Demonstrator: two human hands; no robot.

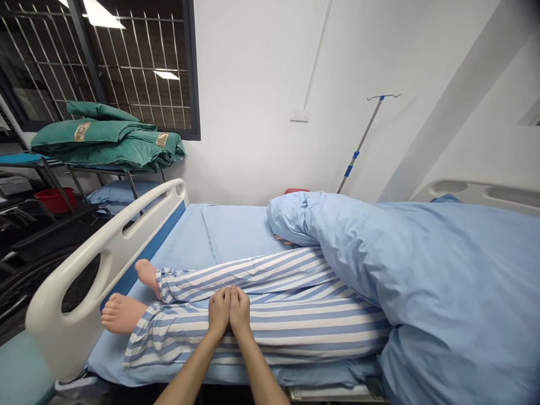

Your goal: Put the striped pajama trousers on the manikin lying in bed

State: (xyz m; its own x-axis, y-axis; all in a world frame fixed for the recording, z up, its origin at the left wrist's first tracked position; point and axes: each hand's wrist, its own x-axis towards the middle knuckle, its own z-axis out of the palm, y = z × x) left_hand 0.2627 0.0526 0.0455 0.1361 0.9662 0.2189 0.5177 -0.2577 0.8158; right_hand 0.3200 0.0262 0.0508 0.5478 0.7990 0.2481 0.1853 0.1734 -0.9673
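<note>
My left hand and my right hand lie side by side, touching, on the near lower leg of a figure lying in bed. Both are closed, knuckles up, with fingers curled over the leg's far side; the fingertips are hidden. Blue-and-white striped trousers cover both legs. The bare near foot and far foot look smooth, like a manikin's. A light blue quilt covers the upper body, and a few fingertips show at its edge.
A cream footboard rises at the left, beside a wheelchair. Folded green quilts are stacked under the barred window. An IV pole stands behind the bed, and the headboard is at the right.
</note>
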